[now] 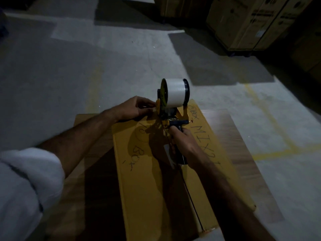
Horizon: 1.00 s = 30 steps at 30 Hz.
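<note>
A yellow cardboard box (199, 171) with black handwriting lies closed in front of me, its centre seam running away from me. A tape dispenser (171, 115) with a wide white tape roll (174, 95) stands on the far end of the seam. My right hand (182, 143) grips the dispenser's black handle. My left hand (137, 107) pinches the dispenser's yellow side plate at the far end of the box, beside the roll.
The box rests on flat cardboard sheets (239, 141) spread on a grey concrete floor (86, 66) with yellow painted lines (271, 119). Tall cardboard cartons (251, 23) stand at the back right. The room is dim.
</note>
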### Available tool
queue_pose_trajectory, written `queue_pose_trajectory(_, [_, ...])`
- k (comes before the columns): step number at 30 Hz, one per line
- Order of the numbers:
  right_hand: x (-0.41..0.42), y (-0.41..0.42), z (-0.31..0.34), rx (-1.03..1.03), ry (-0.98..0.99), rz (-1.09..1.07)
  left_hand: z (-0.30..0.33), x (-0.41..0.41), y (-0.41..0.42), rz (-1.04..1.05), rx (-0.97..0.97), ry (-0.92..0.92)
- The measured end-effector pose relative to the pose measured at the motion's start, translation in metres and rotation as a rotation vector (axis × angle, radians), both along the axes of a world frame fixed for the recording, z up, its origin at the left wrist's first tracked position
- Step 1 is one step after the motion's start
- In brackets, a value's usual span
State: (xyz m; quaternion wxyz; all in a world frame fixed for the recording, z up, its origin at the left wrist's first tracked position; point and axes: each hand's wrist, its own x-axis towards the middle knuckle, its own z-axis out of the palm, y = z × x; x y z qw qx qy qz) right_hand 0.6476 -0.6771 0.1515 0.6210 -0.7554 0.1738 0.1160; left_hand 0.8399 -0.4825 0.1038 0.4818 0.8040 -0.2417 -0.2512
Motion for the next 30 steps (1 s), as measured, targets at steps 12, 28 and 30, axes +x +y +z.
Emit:
queue_pose_trajectory(12, [-0.019,0.002,0.001,-0.004,-0.007,0.047,0.006,-0.018,0.008,-0.005,0.101,-0.158])
queue_pose_trajectory(28, [-0.074,-0.006,0.009,0.022,-0.016,0.077,0.013,-0.021,-0.026,0.171,0.238,-0.341])
queue_pose_trajectory(30, [-0.087,-0.007,0.003,0.041,-0.019,0.043,0.009,-0.024,-0.027,0.174,0.22,-0.488])
